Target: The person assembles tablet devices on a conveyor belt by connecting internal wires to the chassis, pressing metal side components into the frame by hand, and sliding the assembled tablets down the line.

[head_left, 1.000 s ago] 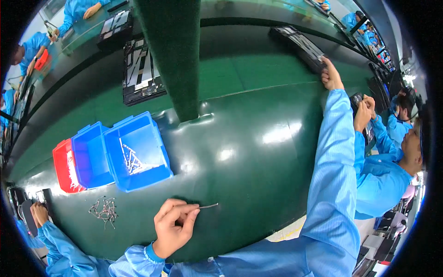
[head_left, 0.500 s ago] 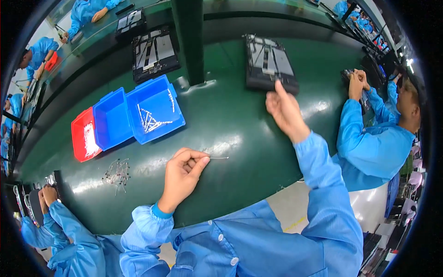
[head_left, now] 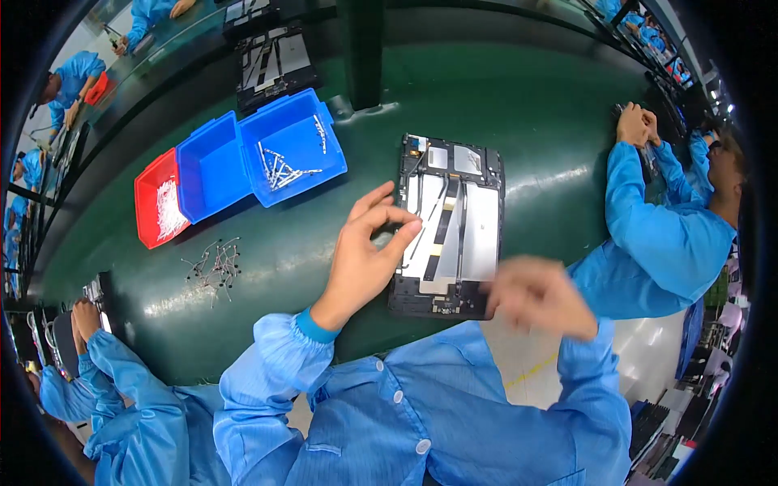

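Observation:
An opened tablet [head_left: 484, 219], its silver battery panels and dark ribbon cables showing, lies on the green table directly in front of me. Over its left edge, my left hand [head_left: 361, 257] has thumb and forefinger pinched together, the other fingers curled loosely. The thin short cable in that pinch barely shows against the tablet. My right hand [head_left: 541, 296] is beside the tablet's near right corner, smeared by motion, so its fingers cannot be read. To the left of my left hand lies a loose tangle of thin cables with small dark ends [head_left: 215, 270].
A red bin [head_left: 147, 212] of small white pieces joins two blue bins [head_left: 212, 170]; the right one holds several white strips [head_left: 284, 172]. Beyond them is another opened tablet [head_left: 278, 65], left of a dark post [head_left: 361, 57]. Co-workers in blue sit at both sides.
The tablet has come from the far side of the table to just before me, with my right hand drawn back beside it. My left hand has moved up and right to its edge.

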### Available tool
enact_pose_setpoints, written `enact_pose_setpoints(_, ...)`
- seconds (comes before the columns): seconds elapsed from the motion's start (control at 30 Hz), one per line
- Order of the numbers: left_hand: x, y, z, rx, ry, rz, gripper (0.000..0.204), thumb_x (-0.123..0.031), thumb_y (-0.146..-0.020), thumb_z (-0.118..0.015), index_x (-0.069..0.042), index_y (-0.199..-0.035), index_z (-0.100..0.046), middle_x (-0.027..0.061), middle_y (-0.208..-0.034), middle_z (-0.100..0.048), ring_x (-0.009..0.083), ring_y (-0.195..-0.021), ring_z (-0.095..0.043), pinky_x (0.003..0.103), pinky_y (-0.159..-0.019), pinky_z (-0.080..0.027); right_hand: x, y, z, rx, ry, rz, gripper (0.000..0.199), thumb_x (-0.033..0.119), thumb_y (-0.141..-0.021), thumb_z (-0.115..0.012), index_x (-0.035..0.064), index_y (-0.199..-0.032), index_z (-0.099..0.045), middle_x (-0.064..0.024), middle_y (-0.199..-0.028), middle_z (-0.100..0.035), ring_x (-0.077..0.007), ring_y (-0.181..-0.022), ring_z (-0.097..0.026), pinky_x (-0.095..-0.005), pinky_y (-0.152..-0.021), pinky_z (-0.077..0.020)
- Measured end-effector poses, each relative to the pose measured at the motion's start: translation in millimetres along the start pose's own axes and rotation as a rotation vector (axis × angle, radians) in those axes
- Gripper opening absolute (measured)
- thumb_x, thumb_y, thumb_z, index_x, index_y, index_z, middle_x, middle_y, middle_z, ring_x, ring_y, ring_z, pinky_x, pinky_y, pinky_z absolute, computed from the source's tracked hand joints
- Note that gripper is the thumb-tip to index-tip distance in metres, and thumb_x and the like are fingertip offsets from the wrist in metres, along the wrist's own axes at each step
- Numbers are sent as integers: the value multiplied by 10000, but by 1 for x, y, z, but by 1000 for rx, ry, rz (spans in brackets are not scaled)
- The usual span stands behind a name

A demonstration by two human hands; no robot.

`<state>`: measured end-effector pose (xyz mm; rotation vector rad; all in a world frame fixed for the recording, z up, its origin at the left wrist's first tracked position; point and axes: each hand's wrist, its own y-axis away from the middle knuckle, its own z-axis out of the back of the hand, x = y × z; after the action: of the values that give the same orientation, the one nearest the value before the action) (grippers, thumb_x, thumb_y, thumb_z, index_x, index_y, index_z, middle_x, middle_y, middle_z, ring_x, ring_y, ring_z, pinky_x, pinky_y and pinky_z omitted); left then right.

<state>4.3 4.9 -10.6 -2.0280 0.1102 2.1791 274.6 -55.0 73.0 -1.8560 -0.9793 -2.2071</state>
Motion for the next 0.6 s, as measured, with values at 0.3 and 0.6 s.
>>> enact_pose_setpoints(0.3,4,-2,-17,-201,-114,-69,117,-158,-844,-745,-73,-924,-737,268,-1378,-518,366,-1288,-502,406,-1003,-439,-4,-137,28,-651,854,341,431,396,-974,-553,44,-1213,-625,-228,-1209,-557,-396,-966,-642,-444,-860,-517)
enact_pose_setpoints(0.6,-15,90,-17,-358,-205,-59,148,-76,-807,-774,-104,-951,-758,208,-1385,-519,326,-1250,-500,397,-1026,-404,3,-117,-27,-431,822,415,397,333,-963,-596,-7,-1168,-606,-196,-1132,-562,-402,-923,-642,-446,-784,-525)
